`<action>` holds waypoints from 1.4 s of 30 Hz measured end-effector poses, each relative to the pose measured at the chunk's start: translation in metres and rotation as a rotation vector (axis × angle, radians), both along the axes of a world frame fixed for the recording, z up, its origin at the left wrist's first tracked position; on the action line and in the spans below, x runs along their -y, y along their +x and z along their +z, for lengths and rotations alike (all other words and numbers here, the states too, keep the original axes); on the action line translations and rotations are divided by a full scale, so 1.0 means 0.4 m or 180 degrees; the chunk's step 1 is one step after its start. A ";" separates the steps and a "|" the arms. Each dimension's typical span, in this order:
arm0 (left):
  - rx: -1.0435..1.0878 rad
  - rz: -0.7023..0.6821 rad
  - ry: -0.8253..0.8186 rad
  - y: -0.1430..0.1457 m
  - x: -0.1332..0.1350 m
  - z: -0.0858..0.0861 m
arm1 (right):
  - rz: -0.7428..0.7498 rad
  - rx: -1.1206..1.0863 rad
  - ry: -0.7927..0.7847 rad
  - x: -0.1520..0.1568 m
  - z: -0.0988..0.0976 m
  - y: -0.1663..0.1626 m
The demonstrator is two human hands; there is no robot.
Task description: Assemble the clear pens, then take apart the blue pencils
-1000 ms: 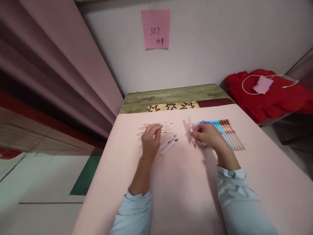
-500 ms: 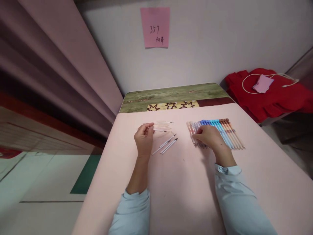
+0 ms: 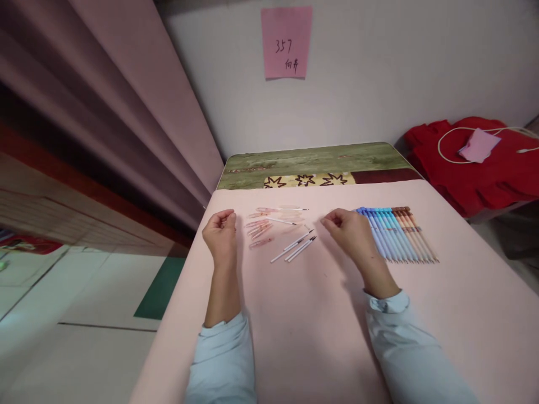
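Left of the pen parts, my left hand (image 3: pixel 220 238) is raised with thumb and fingers pinched together. Nothing visible sticks out of it. My right hand (image 3: pixel 349 231) is also closed, thumb against fingertips, at the left end of a row of pens (image 3: pixel 402 235) in blue, light blue and brown-orange. Whatever its fingertips hold is too small or hidden to name. Between both hands lie clear pinkish pen barrels (image 3: pixel 258 229) and several white pen refills (image 3: pixel 298 247) with dark tips. My right hand and wrist hide part of the row.
The pale pink cloth (image 3: pixel 290 331) covers the table, with a green patterned strip (image 3: pixel 307 158) at its back edge. A pink note (image 3: pixel 287 44) hangs on the wall. Red fabric (image 3: pixel 458 182) with a white cable (image 3: pixel 452 132) lies to the right; a curtain (image 3: pixel 177 90) hangs left.
My left hand has moved left, off the refills and barrels, uncovering the pinkish barrels. My right hand has shifted left relative to the pen row. The view has turned slightly left.
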State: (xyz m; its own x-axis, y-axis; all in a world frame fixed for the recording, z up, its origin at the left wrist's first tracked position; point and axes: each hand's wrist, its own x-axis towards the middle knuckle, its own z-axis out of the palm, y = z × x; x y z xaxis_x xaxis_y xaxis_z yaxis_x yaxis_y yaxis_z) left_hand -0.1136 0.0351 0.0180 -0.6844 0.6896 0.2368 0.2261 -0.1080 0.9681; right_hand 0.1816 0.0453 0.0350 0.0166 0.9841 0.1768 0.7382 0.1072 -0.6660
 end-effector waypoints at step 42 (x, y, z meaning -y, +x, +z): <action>0.0786 -0.1019 -0.0194 0.038 0.011 0.032 | 0.1090 0.0519 0.0761 0.005 -0.109 -0.096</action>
State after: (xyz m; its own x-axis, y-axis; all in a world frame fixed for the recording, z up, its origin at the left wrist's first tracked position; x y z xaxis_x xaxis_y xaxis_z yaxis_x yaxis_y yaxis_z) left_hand -0.0983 0.0308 0.0307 -0.4639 0.8848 0.0442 -0.0497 -0.0758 0.9959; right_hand 0.1431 0.0433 -0.0085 -0.3499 0.8592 0.3732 0.7268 0.5004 -0.4706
